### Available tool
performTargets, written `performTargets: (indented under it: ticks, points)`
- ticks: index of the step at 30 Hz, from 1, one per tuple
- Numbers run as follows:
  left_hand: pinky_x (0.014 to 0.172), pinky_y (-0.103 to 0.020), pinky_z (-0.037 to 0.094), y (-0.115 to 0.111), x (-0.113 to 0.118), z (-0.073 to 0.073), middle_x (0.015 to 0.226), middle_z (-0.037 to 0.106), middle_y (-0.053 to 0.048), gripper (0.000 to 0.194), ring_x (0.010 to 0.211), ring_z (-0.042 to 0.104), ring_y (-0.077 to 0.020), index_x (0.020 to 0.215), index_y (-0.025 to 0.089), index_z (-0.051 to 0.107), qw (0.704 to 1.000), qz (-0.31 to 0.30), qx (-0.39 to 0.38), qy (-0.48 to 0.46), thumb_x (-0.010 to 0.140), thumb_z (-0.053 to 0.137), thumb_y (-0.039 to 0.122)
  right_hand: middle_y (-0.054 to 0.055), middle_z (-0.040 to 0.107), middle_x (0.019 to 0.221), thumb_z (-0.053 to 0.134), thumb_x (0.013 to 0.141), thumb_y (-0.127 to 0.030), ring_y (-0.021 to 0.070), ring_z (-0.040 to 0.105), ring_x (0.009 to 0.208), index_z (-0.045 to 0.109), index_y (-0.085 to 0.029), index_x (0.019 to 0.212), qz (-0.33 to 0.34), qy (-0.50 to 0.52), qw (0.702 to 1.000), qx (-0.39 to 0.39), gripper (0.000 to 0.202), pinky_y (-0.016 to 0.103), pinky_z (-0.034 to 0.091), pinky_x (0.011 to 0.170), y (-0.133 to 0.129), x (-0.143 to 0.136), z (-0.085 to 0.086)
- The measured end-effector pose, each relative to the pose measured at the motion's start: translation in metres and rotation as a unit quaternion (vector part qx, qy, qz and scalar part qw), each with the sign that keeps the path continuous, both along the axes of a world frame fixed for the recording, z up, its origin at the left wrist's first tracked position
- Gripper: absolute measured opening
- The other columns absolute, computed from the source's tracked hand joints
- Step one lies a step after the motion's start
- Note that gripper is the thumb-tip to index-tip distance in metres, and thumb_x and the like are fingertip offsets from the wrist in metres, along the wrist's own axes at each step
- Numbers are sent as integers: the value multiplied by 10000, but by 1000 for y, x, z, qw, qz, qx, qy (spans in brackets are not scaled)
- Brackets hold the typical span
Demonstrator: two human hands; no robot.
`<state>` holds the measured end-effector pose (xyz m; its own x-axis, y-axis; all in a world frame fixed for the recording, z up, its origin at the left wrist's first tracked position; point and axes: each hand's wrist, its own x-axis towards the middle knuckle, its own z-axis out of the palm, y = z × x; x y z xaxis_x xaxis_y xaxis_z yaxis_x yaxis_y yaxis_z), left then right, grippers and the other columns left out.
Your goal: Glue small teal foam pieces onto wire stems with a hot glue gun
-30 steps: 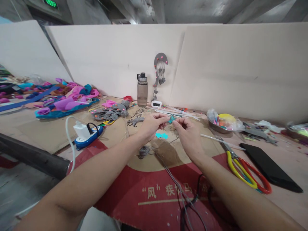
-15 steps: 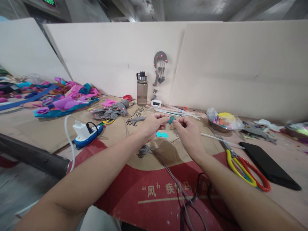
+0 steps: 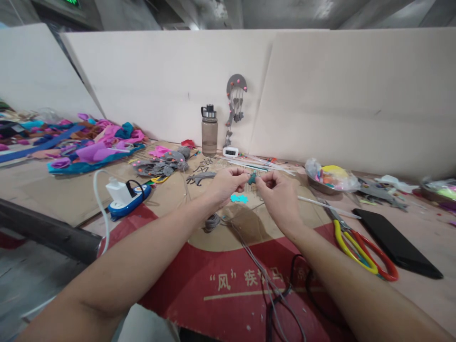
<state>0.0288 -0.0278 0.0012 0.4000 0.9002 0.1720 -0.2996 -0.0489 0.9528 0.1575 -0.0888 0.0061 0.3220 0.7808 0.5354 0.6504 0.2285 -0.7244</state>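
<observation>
A small dark teal felt piece (image 3: pixel 252 178) is pinched between my two hands above the cardboard. My left hand (image 3: pixel 230 184) grips its left side with thumb and forefinger. On the other side, the fingertips of my right hand (image 3: pixel 279 195) close on it. Just below them lies a bright turquoise cutout (image 3: pixel 239 198) with a wavy outline, flat on the cardboard (image 3: pixel 199 237). Nearer to me rests a small coil of grey cord (image 3: pixel 213 222). The exact shape of the felt piece is partly hidden by my fingers.
Scissors (image 3: pixel 359 247) with yellow and red handles and a black phone (image 3: pixel 397 242) lie at right. A bottle (image 3: pixel 209 133) stands behind my hands. A blue power strip (image 3: pixel 130 203) is at left, bowls of bits (image 3: pixel 329 179) at right, and felt scraps (image 3: pixel 103 142) far left.
The felt piece has turned and looks narrower between my fingertips. Both hands stay in nearly the same place, and the whole view has shifted slightly.
</observation>
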Motion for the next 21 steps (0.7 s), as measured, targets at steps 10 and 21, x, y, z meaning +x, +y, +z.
performTargets:
  ticks: [10, 21]
  points:
    - [468, -196, 299, 3, -2, -3, 529, 455, 54, 110, 449, 381, -42, 680, 138, 560, 1000, -5, 6, 15, 758, 638, 137, -43, 483, 596, 598, 774, -314, 122, 426, 552, 580, -182, 797, 22, 0, 999, 43, 136, 270, 324, 566, 3, 4, -2]
    - [434, -176, 285, 3, -4, 0, 537, 496, 32, 136, 423, 394, -33, 692, 115, 581, 997, -58, -51, 17, 813, 639, 135, -47, 423, 566, 574, 763, -330, 106, 354, 542, 629, -161, 750, 46, 49, 998, -13, 178, 266, 275, 538, 4, 7, -2]
